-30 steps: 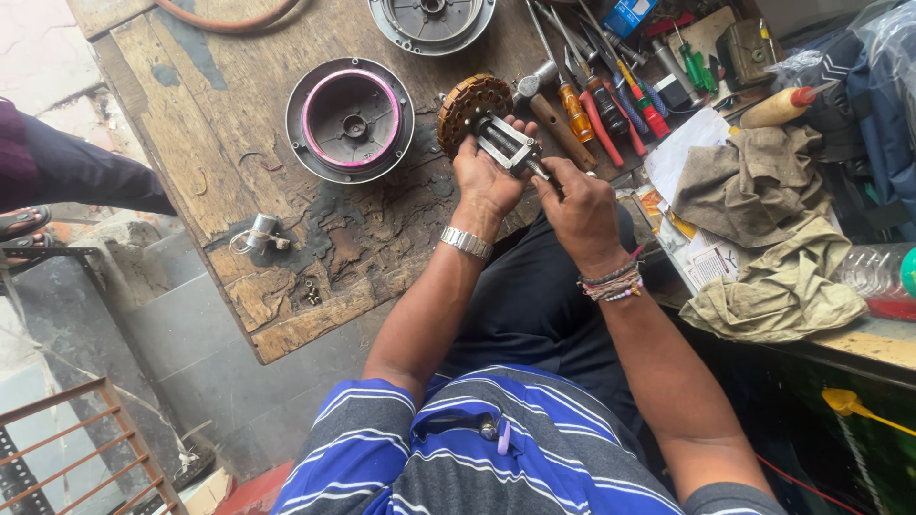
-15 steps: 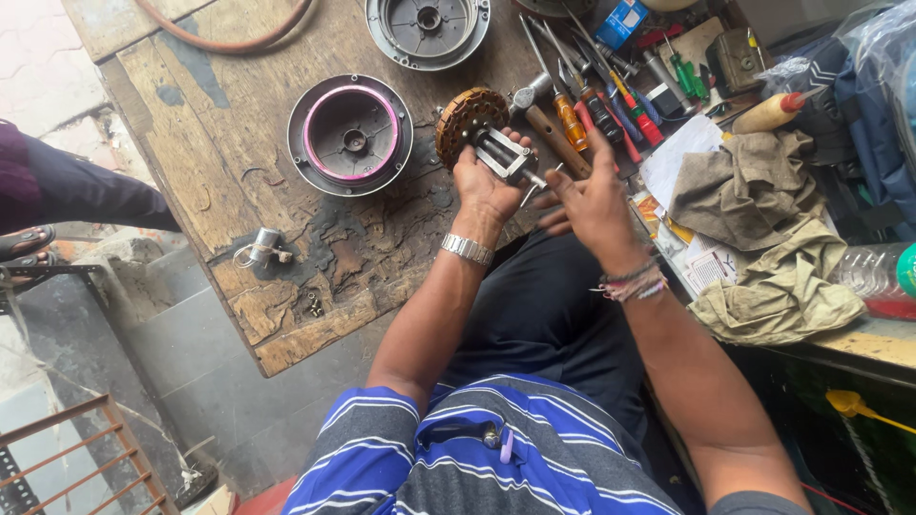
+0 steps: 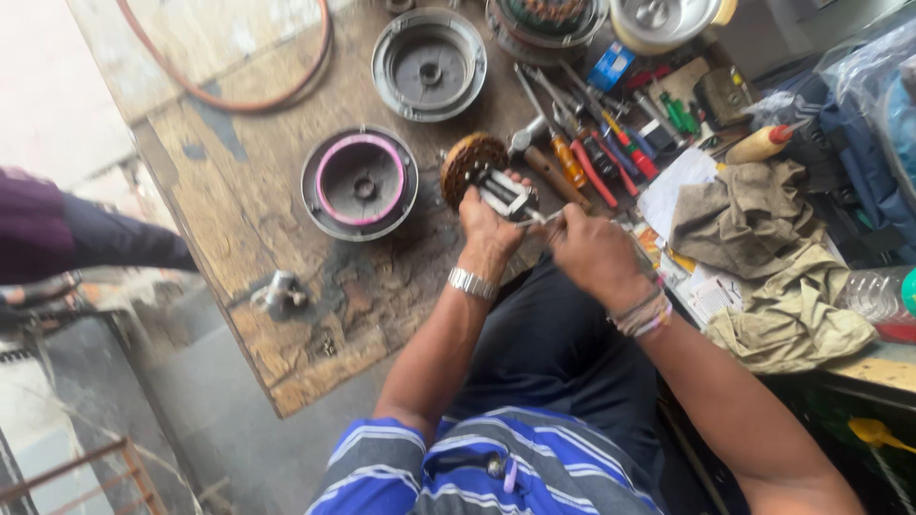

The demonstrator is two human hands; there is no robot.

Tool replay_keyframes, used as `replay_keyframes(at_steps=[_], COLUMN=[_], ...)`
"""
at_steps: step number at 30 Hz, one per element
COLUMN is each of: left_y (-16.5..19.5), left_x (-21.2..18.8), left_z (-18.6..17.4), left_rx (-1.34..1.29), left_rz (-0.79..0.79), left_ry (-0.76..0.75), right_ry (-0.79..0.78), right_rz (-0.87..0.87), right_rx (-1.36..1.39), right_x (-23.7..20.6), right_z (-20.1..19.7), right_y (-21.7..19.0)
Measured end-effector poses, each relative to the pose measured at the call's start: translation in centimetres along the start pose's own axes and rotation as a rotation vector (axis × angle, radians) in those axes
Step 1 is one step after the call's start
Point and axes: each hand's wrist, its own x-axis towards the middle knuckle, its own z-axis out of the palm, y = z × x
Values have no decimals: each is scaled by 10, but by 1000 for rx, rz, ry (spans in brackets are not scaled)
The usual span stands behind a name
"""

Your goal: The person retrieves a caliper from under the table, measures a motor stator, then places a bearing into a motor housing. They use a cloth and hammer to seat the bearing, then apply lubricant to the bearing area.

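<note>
On a scarred wooden workbench (image 3: 286, 219) above a grey floor, the left hand (image 3: 489, 224) grasps a copper-wound stator (image 3: 468, 162) while the right hand (image 3: 592, 253) pinches a thin tool just beside it, a pink-rimmed round housing (image 3: 360, 181) lying left of the fingers.

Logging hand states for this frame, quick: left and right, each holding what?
Left hand: closed on the metal puller clamped to the copper-wound motor part.
Right hand: closed, fingers pinching the puller's thin rod end.

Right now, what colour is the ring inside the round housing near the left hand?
Pink, inside the grey round housing, seen in the head view.
</note>
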Motion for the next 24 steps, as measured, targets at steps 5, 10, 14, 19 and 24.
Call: replay_keyframes(at_steps=[5,10,14,19,24], left_y=[1,0,-1,-1,-1], left_x=[-4,-8,-10,-8,-6], left_z=[1,5,7,7,5], left_rx=[60,55,69,61,30], left_rz=[-20,6,2,-8,19], left_ry=[-1,95,97,79,113], right_ry=[264,-38,-329,248,99], right_rz=[-550,-109,197,-648,-199], right_rx=[-619,-168,-30,-580,-215], right_x=[2,32,22,7,19], right_z=[10,22,4,-3,7], right_y=[0,10,11,-1,0])
